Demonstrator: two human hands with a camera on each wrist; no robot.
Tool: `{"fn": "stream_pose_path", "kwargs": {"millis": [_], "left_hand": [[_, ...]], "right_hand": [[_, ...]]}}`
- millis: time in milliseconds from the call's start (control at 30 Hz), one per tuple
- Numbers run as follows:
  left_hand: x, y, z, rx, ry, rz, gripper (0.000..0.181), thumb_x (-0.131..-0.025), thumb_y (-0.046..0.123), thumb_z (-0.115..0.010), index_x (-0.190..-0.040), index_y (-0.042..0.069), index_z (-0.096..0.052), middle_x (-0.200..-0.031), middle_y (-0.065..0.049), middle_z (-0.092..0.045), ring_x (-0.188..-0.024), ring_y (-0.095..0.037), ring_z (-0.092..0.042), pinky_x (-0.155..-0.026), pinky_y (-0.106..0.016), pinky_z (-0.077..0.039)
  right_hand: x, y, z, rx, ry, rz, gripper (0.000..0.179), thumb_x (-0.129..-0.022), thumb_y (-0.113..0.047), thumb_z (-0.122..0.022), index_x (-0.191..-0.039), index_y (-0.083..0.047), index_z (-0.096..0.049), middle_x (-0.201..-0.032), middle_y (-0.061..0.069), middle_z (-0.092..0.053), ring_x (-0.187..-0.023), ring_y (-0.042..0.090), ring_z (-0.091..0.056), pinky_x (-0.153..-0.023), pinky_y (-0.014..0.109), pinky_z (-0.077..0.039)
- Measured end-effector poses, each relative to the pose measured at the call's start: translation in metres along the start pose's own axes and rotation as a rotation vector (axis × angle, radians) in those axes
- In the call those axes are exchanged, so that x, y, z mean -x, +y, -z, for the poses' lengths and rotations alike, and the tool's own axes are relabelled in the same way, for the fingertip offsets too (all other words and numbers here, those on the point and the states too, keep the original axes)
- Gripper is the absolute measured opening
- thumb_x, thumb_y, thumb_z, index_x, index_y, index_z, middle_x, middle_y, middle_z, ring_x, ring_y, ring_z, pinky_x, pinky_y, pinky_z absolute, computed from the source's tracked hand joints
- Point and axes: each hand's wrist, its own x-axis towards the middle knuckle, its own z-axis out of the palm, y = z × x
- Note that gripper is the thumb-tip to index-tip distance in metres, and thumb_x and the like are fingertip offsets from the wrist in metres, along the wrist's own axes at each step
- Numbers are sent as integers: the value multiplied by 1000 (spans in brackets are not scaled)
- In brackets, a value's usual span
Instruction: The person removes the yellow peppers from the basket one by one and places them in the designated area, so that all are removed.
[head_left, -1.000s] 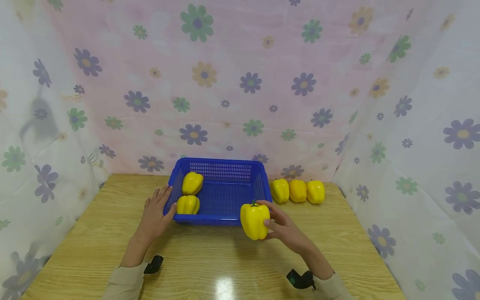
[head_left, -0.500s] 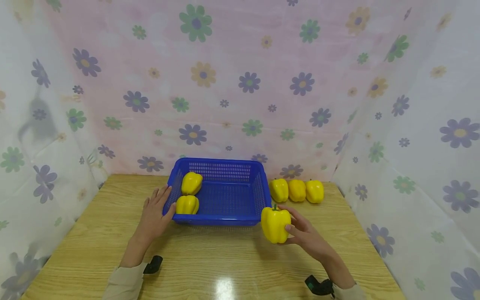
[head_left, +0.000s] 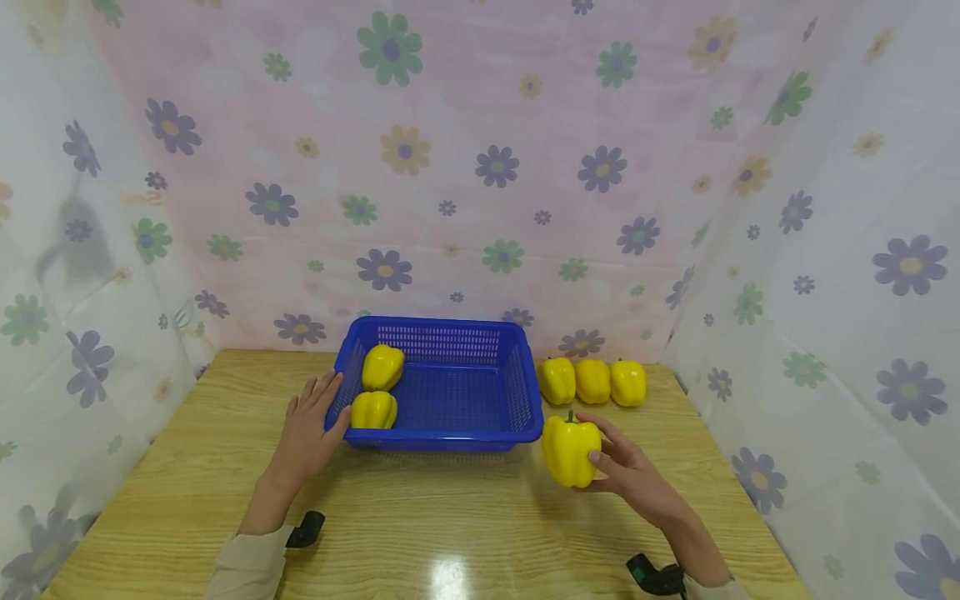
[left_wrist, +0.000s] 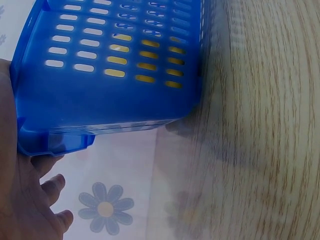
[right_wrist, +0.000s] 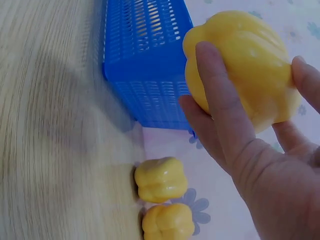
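My right hand point(head_left: 633, 471) grips a yellow bell pepper point(head_left: 572, 452) with a green stem, its fingers spread round the side. In the right wrist view the pepper point(right_wrist: 240, 67) is raised above the wooden surface, beside the basket. At the left rim of a blue plastic basket point(head_left: 450, 436) rests my left hand point(head_left: 303, 429), fingers extended and thumb by the front corner. From the left wrist, the slotted basket wall point(left_wrist: 100, 100) shows with yellow behind it. Inside the basket, along its left side, are two yellow bell peppers, a back one point(head_left: 383, 367) and a front one point(head_left: 373, 410).
Three more yellow bell peppers stand in a row right of the basket: a left one point(head_left: 558, 381), a middle one point(head_left: 593, 382) and a right one point(head_left: 628, 383). The wooden table point(head_left: 450, 517) backs onto a flowered curtain point(head_left: 450, 125), which also encloses both sides.
My right hand has carried the yellow bell pepper rightward, from in front of the basket's front right corner to just right of it. The left hand stays at the rim.
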Motion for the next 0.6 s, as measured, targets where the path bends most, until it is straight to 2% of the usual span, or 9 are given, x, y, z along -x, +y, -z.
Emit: {"fn": "stream_pose_path", "kwargs": {"millis": [267, 600], "left_hand": [[-1, 0, 0, 9, -4, 2, 63, -106, 30, -51, -158, 0, -32, -165, -23, -28, -152, -52, -15, -116, -75, -8], [0, 0, 0, 17, 1, -2, 62, -105, 29, -51, -157, -1, -34, -164, -24, -29, -151, -53, -16, -115, -76, -10]], "right_hand": [[0, 6, 6, 44, 25, -19, 57, -111, -16, -42, -163, -15, -19, -153, 19, -34, -120, 20, -63, -93, 65, -52], [-5, 19, 14, 47, 47, -71, 59, -110, -20, -44, -163, -14, -17, -162, 31, -14, -122, 19, -59, -95, 63, -53]]}}
